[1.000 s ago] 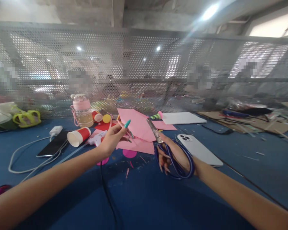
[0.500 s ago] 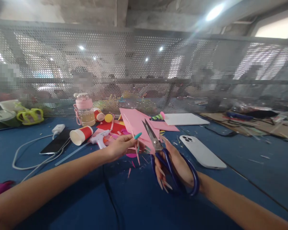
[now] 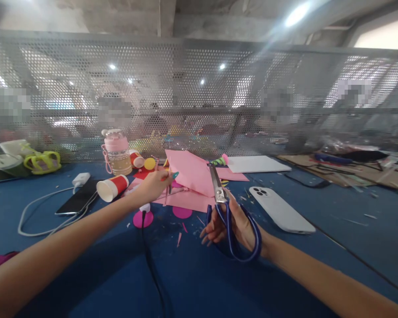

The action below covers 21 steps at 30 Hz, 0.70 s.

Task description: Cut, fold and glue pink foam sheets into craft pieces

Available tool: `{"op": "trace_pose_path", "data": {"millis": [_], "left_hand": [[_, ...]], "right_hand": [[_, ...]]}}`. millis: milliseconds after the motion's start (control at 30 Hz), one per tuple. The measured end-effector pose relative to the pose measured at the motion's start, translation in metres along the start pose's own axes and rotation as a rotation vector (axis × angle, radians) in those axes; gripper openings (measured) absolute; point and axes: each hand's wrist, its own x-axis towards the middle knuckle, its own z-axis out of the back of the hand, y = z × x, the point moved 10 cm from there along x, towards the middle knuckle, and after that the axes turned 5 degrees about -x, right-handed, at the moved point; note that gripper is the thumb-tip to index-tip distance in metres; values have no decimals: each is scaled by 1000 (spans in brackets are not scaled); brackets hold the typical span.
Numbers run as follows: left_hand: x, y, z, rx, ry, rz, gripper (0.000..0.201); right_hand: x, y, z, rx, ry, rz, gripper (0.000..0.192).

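My right hand (image 3: 241, 219) grips a pair of scissors (image 3: 220, 195) with large blue handles. Their blades point away from me and look nearly closed. Over the paper pile, my left hand (image 3: 153, 184) is closed in a pinch on a thin pink paper strip (image 3: 166, 194), which hangs from the fingertips. Beyond and between the hands lies a sheet of pink paper (image 3: 194, 174), on top of more pink pieces. Magenta paper circles (image 3: 182, 212) lie close by. A hot glue gun is mostly hidden behind my left hand and forearm, its black cord (image 3: 149, 260) running toward me.
To the left stand a pink-lidded bottle (image 3: 116, 152), a red paper cup (image 3: 112, 187) on its side, and a black phone (image 3: 76, 198) with a white cable. At right lie a white phone (image 3: 280, 210) and a white board (image 3: 257, 164). A perforated metal screen (image 3: 199, 97) closes off the back.
My left hand has moved left and away from the scissors, carrying the thin strip. The scissors have turned more upright, and their blades have come together.
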Motion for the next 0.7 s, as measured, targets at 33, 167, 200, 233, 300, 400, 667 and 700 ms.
{"op": "trace_pose_path", "data": {"millis": [33, 167, 200, 233, 300, 400, 667, 700], "left_hand": [[-2, -1, -5, 2, 30, 13, 28], [-11, -10, -23, -147, 117, 41, 26], [-13, -14, -28, -234, 154, 34, 25], [-16, -18, -34, -318, 199, 29, 25], [-21, -23, -45, -423, 285, 42, 25], [-26, -21, -53, -473, 328, 87, 24], [-32, -34, -58, -664, 399, 61, 22], [-33, -36, -57, -666, 397, 61, 21]], "right_hand": [[0, 0, -1, 76, 11, -10, 64], [-3, 5, -13, 377, 137, -48, 67], [-4, 7, -17, 412, 191, -54, 71], [-5, 9, -22, 438, 246, -62, 74], [-6, 9, -28, 455, 321, -76, 76], [-3, 13, -22, 425, 269, -33, 54], [-6, 39, 9, 159, 100, 93, 42], [-6, 41, 14, 67, 74, 119, 45]]}}
